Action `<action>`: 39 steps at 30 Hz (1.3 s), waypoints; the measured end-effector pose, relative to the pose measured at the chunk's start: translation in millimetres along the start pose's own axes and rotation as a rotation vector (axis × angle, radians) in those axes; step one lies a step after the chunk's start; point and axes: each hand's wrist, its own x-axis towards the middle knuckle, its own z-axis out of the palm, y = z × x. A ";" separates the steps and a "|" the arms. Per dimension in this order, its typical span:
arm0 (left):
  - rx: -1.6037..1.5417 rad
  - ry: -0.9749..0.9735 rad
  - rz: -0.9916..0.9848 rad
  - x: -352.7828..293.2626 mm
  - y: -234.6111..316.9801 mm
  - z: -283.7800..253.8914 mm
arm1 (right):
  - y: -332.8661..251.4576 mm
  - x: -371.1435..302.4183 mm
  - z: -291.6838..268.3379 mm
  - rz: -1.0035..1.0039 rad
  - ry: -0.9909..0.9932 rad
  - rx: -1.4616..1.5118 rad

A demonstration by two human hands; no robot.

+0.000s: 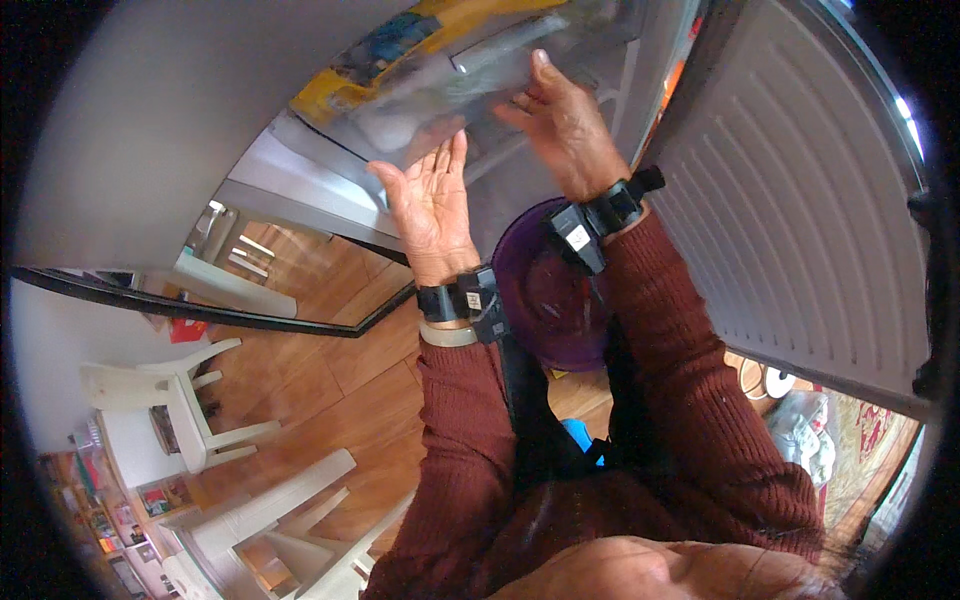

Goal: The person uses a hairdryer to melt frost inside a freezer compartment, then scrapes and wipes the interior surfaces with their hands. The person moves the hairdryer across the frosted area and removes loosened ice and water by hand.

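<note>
Both hands are raised at an open fridge. My left hand (432, 200) is palm-up with fingers spread, under the edge of a clear plastic shelf or drawer (470, 75) that looks blurred. My right hand (563, 118) rests flat against the same clear piece, fingertips on its upper part. Whether either hand grips it is unclear. A purple round bowl (545, 300) sits below my wrists, between my forearms. Both wrists wear black strapped devices.
The fridge's ribbed white inner door (790, 200) stands open at the right. A yellow and blue package (390, 50) lies behind the clear plastic. White plastic chairs (180, 400) stand on the wooden floor (330, 380) at the lower left.
</note>
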 end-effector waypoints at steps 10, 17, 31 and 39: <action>-0.036 -0.015 -0.011 -1.8 0.9 4.4 | 4.7 8.3 -2.3 -0.043 0.032 -0.123; 0.148 -0.015 -0.008 -2.4 2.4 6.2 | -61.3 -25.3 18.9 0.151 -0.122 -0.570; 0.269 -0.129 -0.021 -5.4 -4.5 12.1 | -38.8 -21.3 44.3 -0.148 -0.412 0.293; 0.272 -0.086 -0.002 0.8 -1.7 6.9 | -27.2 -12.5 53.7 -0.166 -0.309 0.225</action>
